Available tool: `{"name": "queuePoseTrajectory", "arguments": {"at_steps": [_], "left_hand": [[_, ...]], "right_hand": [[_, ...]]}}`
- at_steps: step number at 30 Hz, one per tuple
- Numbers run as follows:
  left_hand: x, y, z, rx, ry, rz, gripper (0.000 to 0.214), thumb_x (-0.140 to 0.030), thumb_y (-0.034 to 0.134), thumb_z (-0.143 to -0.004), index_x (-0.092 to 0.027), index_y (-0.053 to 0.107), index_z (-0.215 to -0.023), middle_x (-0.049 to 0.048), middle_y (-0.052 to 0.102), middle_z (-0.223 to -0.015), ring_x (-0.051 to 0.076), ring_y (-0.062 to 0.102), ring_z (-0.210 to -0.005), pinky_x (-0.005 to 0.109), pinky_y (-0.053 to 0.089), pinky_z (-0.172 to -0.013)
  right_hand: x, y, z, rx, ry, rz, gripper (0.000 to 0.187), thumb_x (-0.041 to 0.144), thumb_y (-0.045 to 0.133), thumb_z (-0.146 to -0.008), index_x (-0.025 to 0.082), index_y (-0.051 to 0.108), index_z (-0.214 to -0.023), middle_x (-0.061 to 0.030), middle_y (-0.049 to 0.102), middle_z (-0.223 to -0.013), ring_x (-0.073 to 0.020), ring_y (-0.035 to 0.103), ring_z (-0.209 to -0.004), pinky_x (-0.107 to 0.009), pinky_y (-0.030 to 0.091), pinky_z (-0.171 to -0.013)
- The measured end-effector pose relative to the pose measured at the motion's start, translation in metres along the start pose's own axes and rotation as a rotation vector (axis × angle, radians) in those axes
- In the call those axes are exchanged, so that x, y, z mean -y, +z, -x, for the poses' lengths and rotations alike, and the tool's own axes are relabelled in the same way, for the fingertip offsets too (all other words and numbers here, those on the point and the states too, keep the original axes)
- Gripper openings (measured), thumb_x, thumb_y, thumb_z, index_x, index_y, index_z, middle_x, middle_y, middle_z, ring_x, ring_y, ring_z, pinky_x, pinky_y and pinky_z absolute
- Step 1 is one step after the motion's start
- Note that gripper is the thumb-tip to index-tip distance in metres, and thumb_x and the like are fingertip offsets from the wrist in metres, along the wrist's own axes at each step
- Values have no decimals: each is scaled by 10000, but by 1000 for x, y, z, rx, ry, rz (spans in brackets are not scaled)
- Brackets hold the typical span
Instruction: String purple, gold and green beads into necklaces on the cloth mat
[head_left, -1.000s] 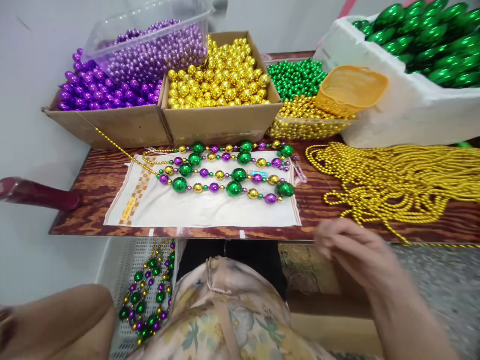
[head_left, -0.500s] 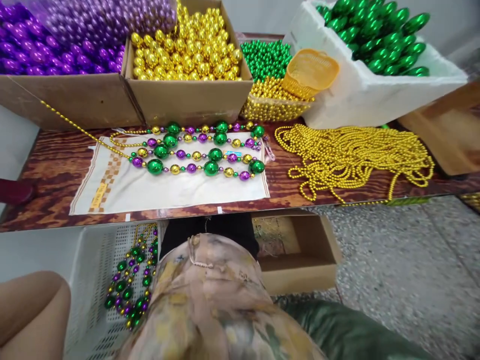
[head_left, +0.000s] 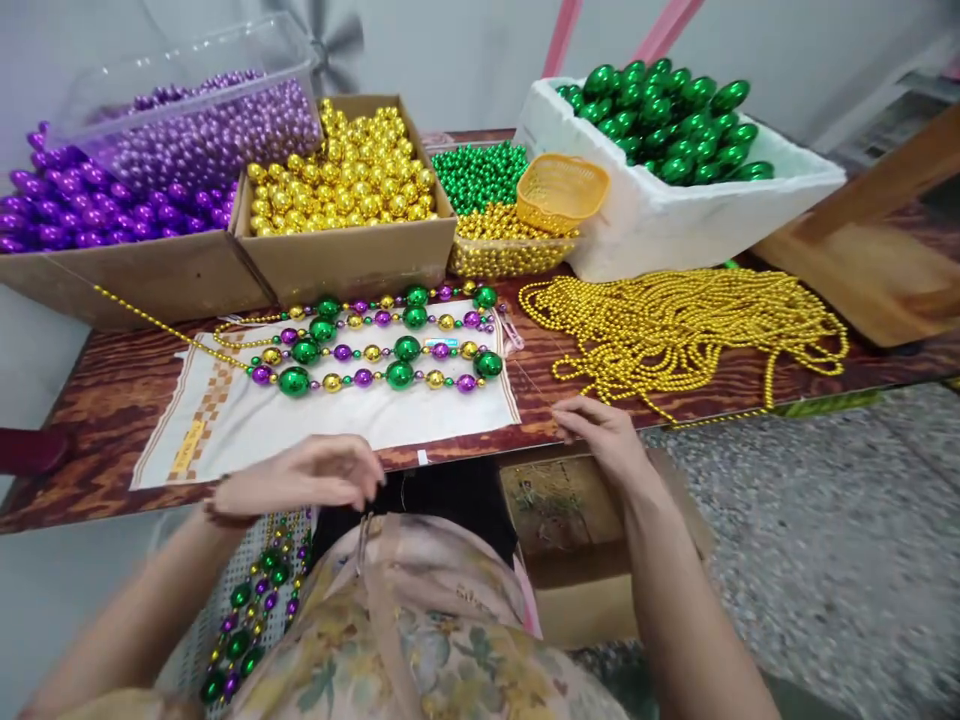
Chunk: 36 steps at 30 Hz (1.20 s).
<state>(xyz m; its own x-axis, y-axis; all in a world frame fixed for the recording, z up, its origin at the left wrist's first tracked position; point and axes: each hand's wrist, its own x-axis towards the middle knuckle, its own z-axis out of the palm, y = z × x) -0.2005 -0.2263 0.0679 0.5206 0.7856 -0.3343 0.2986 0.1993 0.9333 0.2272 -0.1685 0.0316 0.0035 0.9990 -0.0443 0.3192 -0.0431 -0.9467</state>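
My right hand is at the table's front edge, thumb and fingers pinched on a thin thread that runs up toward the end of the beads. My left hand hovers by the apron's top, fingers curved and smeared by motion; whether it holds anything is unclear. Bead strands of green, purple and gold lie in rows on a white cloth. From their left end, a string of small gold beads stretches up to the cardboard boxes. Right of the cloth lies a heap of gold bead strings.
Behind stand a box of purple beads, a box of gold beads, a tub of small beads with a yellow basket, and a foam box of green beads. Below are a cardboard box and finished-looking strands.
Both my hands have come into view from below, the right one now pinching the thread at the table edge. The view has tilted up; the beads lie as before.
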Motion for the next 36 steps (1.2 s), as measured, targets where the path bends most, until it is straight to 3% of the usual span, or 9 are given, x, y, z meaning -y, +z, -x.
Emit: {"name": "queuePoseTrajectory", "arguments": {"at_steps": [2,4,8,11,17,22,28,36], "left_hand": [[2,16,-14,169,-32,-142,335,-436,655,-867,-210,671,-1114,64,702,-1011,196,636,-882,329,512,-799],[14,36,-24,220,-62,-280,333,-445,583,-905,-218,654,-1139,56,695,-1023,192,619,-918,320,484,-835],[40,69,-28,122,-182,-240,366,-483,515,-921,-202,647,-1116,50,681,-1021,182,603,-905,286,467,-799],[48,81,-29,66,-250,-238,371,-482,499,-919,-201,636,-1119,54,677,-1013,192,605,-918,299,468,-829],[49,86,-32,29,-300,-292,370,-457,480,-923,-220,601,-1181,74,671,-1087,217,607,-1020,330,453,-936],[58,88,-28,-33,-358,-333,356,-436,468,-931,-228,600,-1189,77,659,-1127,225,602,-1060,350,441,-978],[69,87,-32,-27,-371,-385,375,-450,489,-913,-234,601,-1197,85,658,-1167,244,604,-1101,368,444,-1012],[58,78,-44,18,-325,-459,381,-409,417,-953,-211,559,-1245,81,673,-1139,223,618,-1086,371,454,-1013]], "right_hand": [[-14,11,-18,-8,53,8,320,500,743,-715,192,678,-770,10,590,-608,-130,527,-505,-272,455,-493],[-27,14,-35,-19,32,61,307,493,703,-743,190,680,-792,6,603,-632,-131,522,-514,-267,443,-493],[-48,5,-69,-13,-80,368,294,428,535,-863,174,682,-880,-42,683,-766,-175,603,-650,-293,481,-601],[-53,1,-98,-18,-113,546,259,347,511,-881,177,705,-907,-76,721,-928,-217,640,-839,-331,480,-753],[-45,15,-148,77,-111,781,247,303,516,-919,228,750,-948,-67,705,-1059,-235,610,-973,-308,406,-748],[-42,30,-170,154,-121,909,269,289,481,-947,223,741,-974,-70,693,-1052,-225,605,-969,-291,377,-706],[-39,41,-173,195,-133,987,265,247,467,-946,220,728,-980,-67,699,-1070,-223,612,-1007,-278,374,-689],[-41,52,-171,211,-139,1033,259,264,480,-943,245,734,-990,-47,719,-1087,-221,617,-1062,-271,403,-705]]}}
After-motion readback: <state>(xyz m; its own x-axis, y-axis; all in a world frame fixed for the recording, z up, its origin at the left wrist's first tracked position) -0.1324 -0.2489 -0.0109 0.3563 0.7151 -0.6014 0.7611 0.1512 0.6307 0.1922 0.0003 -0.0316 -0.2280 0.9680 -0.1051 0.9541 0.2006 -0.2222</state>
